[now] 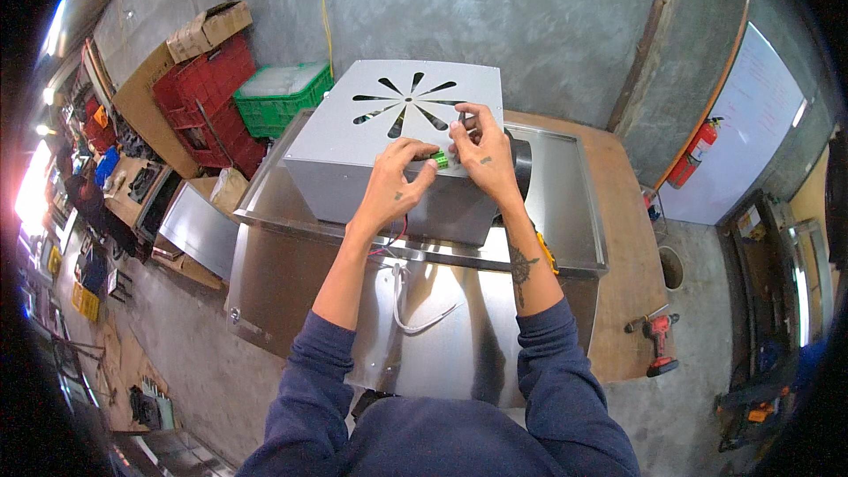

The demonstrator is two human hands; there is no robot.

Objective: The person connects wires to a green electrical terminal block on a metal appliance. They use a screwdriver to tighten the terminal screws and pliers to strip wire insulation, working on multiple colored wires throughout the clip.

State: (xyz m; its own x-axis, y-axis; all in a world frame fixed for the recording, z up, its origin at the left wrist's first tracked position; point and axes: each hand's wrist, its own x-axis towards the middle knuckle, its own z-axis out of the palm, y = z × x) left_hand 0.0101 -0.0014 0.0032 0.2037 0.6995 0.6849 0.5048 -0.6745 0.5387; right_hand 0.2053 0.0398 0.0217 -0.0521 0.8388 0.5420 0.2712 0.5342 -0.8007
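In front of me stands a grey metal box (331,190) with a petal-shaped ring of slots in its top. At its near top edge, my left hand (393,181) pinches a small green terminal block (440,159) between thumb and fingers. My right hand (484,155) is just beside it, its fingers closed around a slim dark tool, perhaps a small screwdriver (461,115). The tool's lower end is hidden by the fingers. Thin red and dark wires (397,237) hang at the box's front, below my left hand.
Sheet-metal panels (305,278) on a wooden board (632,300) support the box; a white cable (402,314) lies in front. A yellow-and-black tool (546,252) is partly behind my right forearm. A red cordless drill (658,340) rests right. Green (283,110) and red crates (199,102) stand back left.
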